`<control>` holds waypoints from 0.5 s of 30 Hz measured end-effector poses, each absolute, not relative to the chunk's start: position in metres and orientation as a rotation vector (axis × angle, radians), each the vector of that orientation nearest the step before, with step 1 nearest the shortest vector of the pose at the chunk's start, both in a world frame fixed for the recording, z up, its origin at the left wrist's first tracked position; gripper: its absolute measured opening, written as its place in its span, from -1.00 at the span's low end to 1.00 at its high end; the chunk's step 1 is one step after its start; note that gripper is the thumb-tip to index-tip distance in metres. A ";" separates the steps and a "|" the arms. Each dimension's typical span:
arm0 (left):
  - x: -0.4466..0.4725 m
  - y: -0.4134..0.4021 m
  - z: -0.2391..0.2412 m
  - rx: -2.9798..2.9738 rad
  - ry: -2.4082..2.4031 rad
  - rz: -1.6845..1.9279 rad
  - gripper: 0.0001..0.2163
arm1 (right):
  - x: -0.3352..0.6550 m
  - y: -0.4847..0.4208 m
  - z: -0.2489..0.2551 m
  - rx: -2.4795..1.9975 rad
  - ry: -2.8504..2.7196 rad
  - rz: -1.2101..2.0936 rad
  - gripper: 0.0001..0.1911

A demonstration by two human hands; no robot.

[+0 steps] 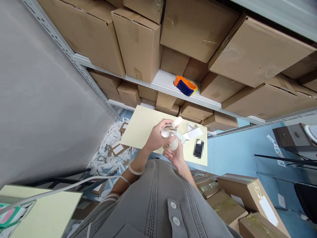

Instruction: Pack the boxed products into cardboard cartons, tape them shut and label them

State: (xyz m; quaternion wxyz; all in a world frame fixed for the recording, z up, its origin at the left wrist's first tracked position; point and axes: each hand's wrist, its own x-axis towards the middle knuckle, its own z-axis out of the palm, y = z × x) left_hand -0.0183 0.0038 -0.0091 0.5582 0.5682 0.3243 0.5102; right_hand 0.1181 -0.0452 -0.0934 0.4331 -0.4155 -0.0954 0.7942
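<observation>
— Both hands are closed on one small white item (172, 142): our left hand (157, 135) curls over its top, our right hand (174, 154) cups it from beneath. What it is, we cannot tell.

— And where is it?

— Held up over the near edge of the pale yellow tabletop (143, 127), not resting on it.

— What might go wrong?

— We judge that a slip is the risk: it looks smooth and rounded, and if either hand loosens it could drop to the floor among the paper scraps (109, 148).

— Let's count.

— One item in our hands, one bangle (135, 170) on the left wrist, one folded white paper (194, 133) and one blurred dark thing (198, 148) towards the tabletop's right edge, and one orange-and-blue tape dispenser (185, 86) on the shelf (163, 81). The cardboard boxes (198, 29) are many, several cut off by the frame.
</observation>
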 end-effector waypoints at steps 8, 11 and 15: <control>0.003 0.005 0.005 1.743 0.668 0.901 -0.61 | 0.117 -0.064 -0.116 -0.807 -0.035 2.184 -0.53; -0.004 0.011 0.005 1.710 0.541 0.836 -0.61 | 0.125 -0.062 -0.118 -0.788 -0.052 2.184 -0.53; -0.018 0.011 -0.011 1.566 0.527 0.825 -0.51 | 0.139 -0.061 -0.124 -0.822 -0.117 2.210 -0.43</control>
